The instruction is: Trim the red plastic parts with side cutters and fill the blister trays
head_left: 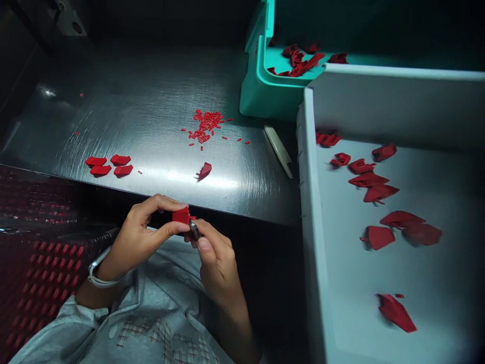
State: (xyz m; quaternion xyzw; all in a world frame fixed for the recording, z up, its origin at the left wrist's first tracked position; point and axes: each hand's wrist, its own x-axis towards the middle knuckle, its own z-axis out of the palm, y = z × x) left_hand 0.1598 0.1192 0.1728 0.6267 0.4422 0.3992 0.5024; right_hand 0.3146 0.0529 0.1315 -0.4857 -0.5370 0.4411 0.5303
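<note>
Between the thumb and fingers of my left hand (146,232) is a red plastic part (181,215), held just off the table's front edge. My right hand (217,253) grips a small dark metal tool, seemingly nippers (194,230), whose tip touches the right end of that part. The tool's handles are mostly hidden by the fingers. On the metal table (170,172) beyond my hands lies one red part with a thin stub (205,171). Farther left, several smooth red parts (100,171) sit grouped in two rows.
A pile of tiny red offcuts (207,124) lies mid-table. To its right is a pale flat strip tool (278,151). A grey bin (314,227) with scattered red parts stands at the right, a teal bin (273,93) behind it. A dark red crate (45,283) is at the left.
</note>
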